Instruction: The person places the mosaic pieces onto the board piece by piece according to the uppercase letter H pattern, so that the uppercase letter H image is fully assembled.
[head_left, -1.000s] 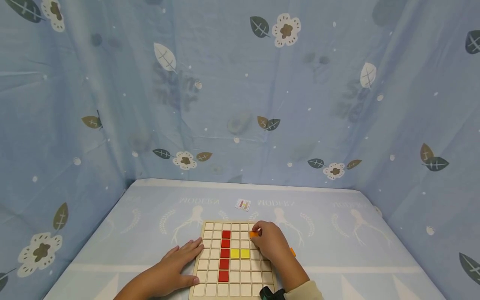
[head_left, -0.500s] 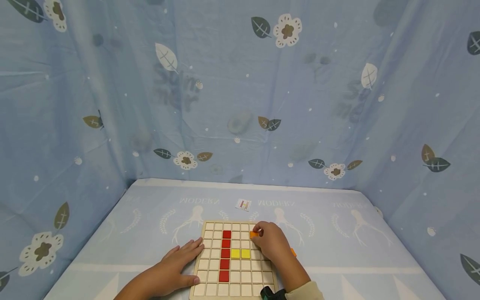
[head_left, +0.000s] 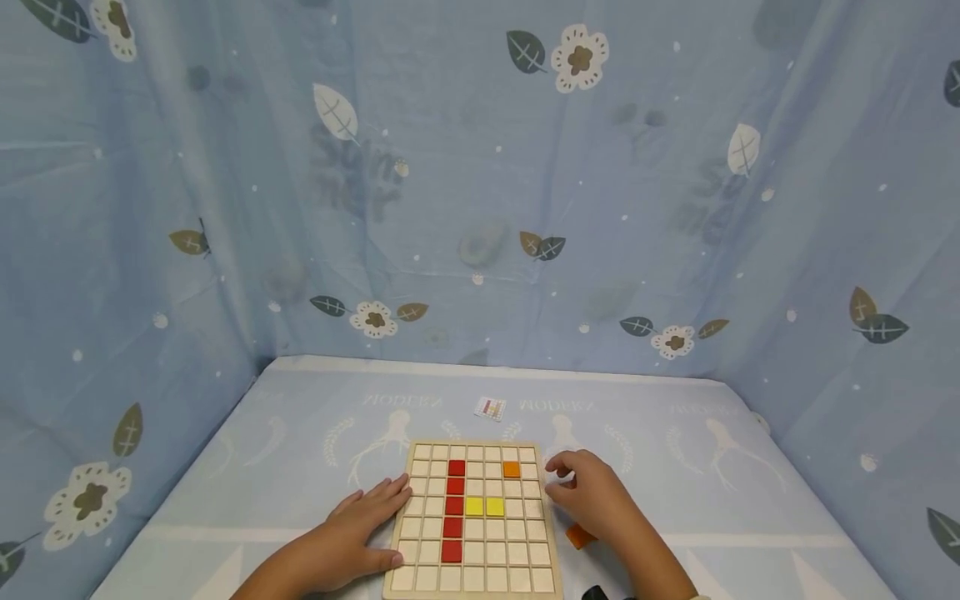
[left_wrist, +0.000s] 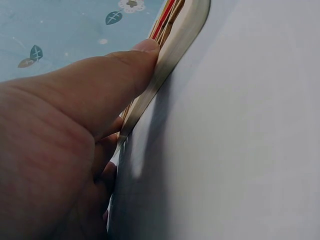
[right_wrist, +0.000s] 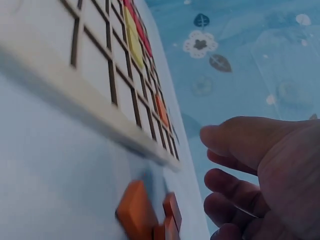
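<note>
A wooden grid board (head_left: 519, 530) lies at the table's near middle. Set in it are a column of several red tiles (head_left: 453, 527), two yellow tiles (head_left: 474, 507) and one orange tile (head_left: 512, 470) at upper right. My left hand (head_left: 352, 529) rests along the board's left edge, fingers extended; the left wrist view shows its thumb (left_wrist: 145, 47) against the rim. My right hand (head_left: 596, 493) hovers just right of the board with loosely bent fingers and holds nothing. Below it, several loose orange tiles (right_wrist: 136, 212) lie beside the board, partly covered by the hand in the head view.
A small printed card (head_left: 490, 408) with coloured squares lies beyond the board. The table wears a pale patterned cloth (head_left: 675, 467), and a blue flowered curtain (head_left: 420, 208) surrounds its back and sides. A dark object (head_left: 595, 592) shows at the right wrist.
My right hand has let go of the orange tile, which sits in a cell at the board's upper right, and has moved right, off the board. My left hand stays in place.
</note>
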